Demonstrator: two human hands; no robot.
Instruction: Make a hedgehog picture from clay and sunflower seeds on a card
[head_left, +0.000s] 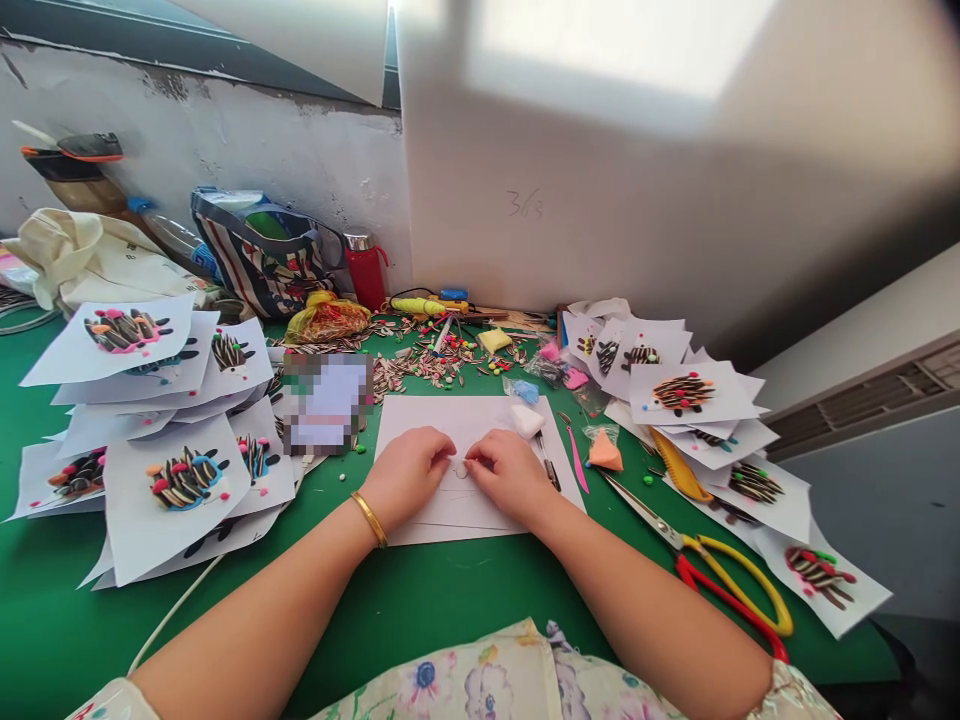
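Both hands rest over a stack of white paper [450, 535] on the green table. My left hand [409, 472], with a gold bangle at the wrist, has its fingers curled together. My right hand [510, 478] is closed in a pinch just across from it. Between the fingertips is a small, pale, ring-like outline [461, 468], too small to name; what the fingers hold is hidden. A lump of white clay [526, 420] and a dark pen [551, 472] lie on the paper beside my right hand. A pink modelling tool [576, 458] lies at its right edge.
Paper sheets with seed-and-clay hedgehogs are piled at left [180, 480] and right [682, 395]. Open scissors [686, 543] and orange clay [605, 450] lie right. Loose sunflower seeds [405, 372], a red bottle [365, 272] and a striped bag [259, 255] stand behind.
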